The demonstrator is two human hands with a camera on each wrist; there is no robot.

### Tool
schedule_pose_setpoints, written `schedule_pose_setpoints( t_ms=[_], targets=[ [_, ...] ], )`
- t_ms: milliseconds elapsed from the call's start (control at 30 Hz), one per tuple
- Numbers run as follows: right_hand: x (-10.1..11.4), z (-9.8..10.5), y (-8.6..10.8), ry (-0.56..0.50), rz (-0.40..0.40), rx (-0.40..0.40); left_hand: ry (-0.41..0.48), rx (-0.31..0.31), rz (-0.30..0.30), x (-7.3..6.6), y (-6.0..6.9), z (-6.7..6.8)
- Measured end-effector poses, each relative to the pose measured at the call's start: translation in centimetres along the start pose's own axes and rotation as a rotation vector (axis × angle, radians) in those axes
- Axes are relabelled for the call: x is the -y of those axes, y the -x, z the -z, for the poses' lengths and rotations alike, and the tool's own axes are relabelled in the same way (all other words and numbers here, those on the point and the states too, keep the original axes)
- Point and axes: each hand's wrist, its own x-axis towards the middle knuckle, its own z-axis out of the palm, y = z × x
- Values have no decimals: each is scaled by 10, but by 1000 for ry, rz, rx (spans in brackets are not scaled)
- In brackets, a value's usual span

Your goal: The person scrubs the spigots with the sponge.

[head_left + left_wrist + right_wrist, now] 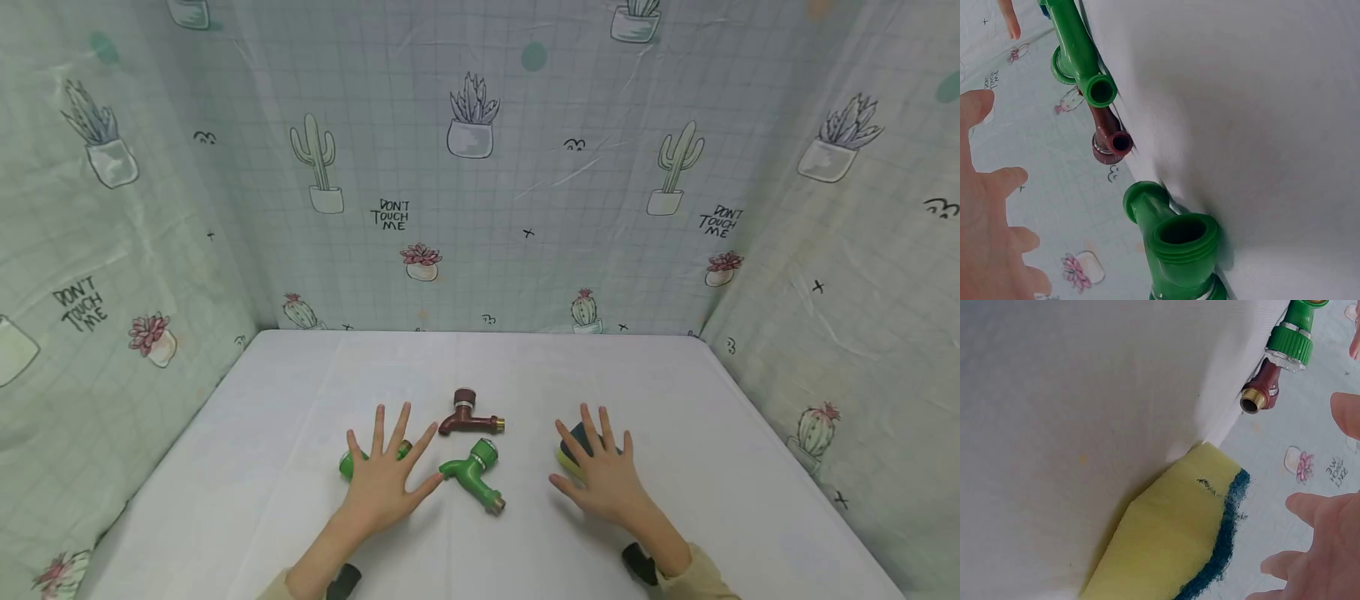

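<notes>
My left hand (386, 485) hovers with fingers spread over a green tap (347, 465), which it partly hides; in the left wrist view this tap (1179, 250) lies apart from the hand. To its right lies a second green tap (472, 473) with a brass threaded end, and behind that a dark red tap (465, 419). My right hand (606, 482), fingers also spread, is above a yellow sponge with a dark blue scouring side (579, 442). The right wrist view shows the sponge (1172, 519) on the table, clear of the fingers. Neither hand holds anything.
A white-covered table (600, 375) carries everything. Behind and at both sides hangs a cloth (480, 208) printed with cacti and potted plants. A dark strap piece (639, 564) sits by the right wrist, another (343, 581) by the left.
</notes>
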Motion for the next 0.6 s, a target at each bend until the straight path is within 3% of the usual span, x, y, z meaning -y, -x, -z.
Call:
schedule_pose_setpoints(
  t_ms=[600],
  targets=[
    [-23,6,4,-29,92,-27,0,24,-16,15,8,8]
  ],
)
